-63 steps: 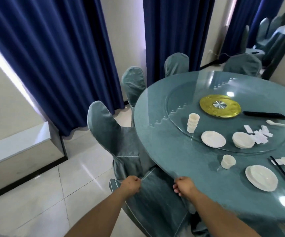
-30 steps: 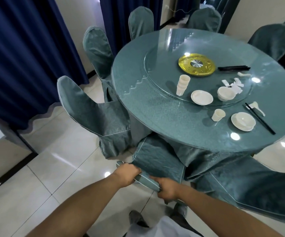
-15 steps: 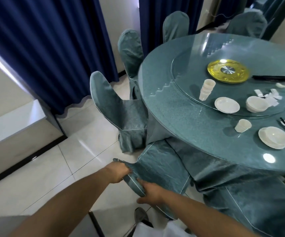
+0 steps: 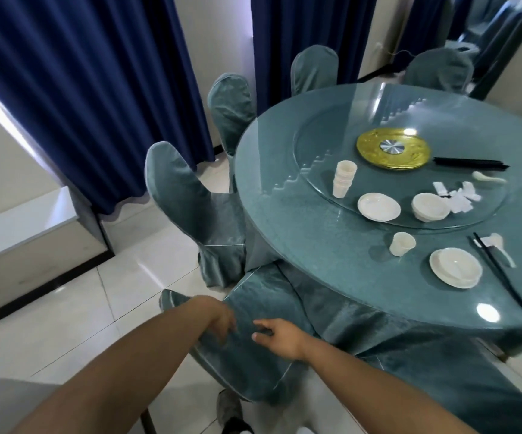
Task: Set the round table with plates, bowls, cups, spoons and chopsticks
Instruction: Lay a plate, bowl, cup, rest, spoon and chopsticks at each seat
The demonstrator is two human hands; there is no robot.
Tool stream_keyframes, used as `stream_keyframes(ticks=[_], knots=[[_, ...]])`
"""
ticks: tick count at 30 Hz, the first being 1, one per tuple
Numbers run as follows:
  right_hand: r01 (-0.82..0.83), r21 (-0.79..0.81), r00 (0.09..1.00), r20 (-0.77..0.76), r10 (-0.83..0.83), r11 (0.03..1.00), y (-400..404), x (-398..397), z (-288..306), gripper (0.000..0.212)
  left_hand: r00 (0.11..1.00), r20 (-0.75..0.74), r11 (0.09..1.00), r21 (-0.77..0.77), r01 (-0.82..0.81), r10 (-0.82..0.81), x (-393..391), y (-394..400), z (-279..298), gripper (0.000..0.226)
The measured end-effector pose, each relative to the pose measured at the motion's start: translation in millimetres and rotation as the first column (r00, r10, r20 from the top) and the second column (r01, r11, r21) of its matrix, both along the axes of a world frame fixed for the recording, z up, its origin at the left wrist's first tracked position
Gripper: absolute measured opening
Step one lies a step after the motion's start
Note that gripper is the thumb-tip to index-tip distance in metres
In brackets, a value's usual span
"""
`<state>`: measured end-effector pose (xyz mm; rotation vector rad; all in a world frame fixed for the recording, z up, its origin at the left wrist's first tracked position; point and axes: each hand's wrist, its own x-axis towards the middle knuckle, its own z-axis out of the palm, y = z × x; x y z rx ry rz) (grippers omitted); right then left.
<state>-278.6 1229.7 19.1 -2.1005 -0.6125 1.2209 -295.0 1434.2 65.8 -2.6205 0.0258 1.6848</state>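
Both hands are low in the head view, over the top of a teal-covered chair that stands in front of the round table. My left hand rests on the chair's top edge, fingers loose and blurred. My right hand lies on the cover with relaxed fingers and holds nothing. One place is laid at the right: a cup, a plate with a bowl, black chopsticks and a spoon. On the glass turntable are stacked cups, plates, bowls, a chopstick bundle and a spoon.
More covered chairs ring the table: one close at the left, and others behind. A gold hub marks the turntable's centre, with small white pieces nearby. Blue curtains and a low ledge line the left wall.
Both hands gripped the chair's top edge and drew it back from the table. Now their fingers have loosened and the grip is gone. The view has lifted toward the table.
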Motion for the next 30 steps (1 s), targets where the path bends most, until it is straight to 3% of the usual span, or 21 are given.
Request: stream_keyframes(ticks=[2, 4, 8, 13, 18, 24, 30], knots=[[0.066, -0.020, 0.997, 0.038, -0.065, 0.998, -29.2, 16.9, 4.7, 0.058, 0.986, 0.158, 0.997, -0.062, -0.046, 0.055, 13.6, -25.1, 1.4, 0.047], [0.132, -0.042, 0.988, 0.080, -0.129, 0.990, -57.8, 34.6, 8.4, 0.054, 0.963, 0.259, 0.994, -0.097, -0.051, 0.075, 29.3, -49.3, -0.2, 0.043], [0.303, -0.069, 0.945, 0.149, -0.290, 0.951, -110.9, 75.9, 12.2, 0.045, 0.948, 0.300, 0.985, -0.167, -0.055, 0.104, 74.2, -92.9, -9.9, 0.051], [0.474, -0.103, 0.873, 0.187, -0.451, 0.875, -148.9, 130.0, 10.7, 0.036, 0.880, 0.407, 0.948, -0.290, -0.131, 0.247, 134.7, -119.1, -20.9, 0.042], [0.560, -0.100, 0.825, 0.151, -0.544, 0.822, -158.0, 189.0, 11.2, 0.031, 0.809, 0.412, 0.882, -0.397, -0.254, 0.419, 200.6, -127.3, -31.9, 0.032], [0.617, -0.094, 0.779, 0.219, -0.588, 0.782, -141.7, 284.8, 12.7, 0.022, 0.712, 0.429, 0.799, -0.511, -0.316, 0.556, 305.0, -115.1, -39.2, 0.032], [0.637, -0.062, 0.761, 0.216, -0.612, 0.769, -112.5, 387.8, 5.7, 0.015, 0.608, 0.394, 0.687, -0.624, -0.373, 0.689, 414.9, -99.1, -38.8, 0.045]])
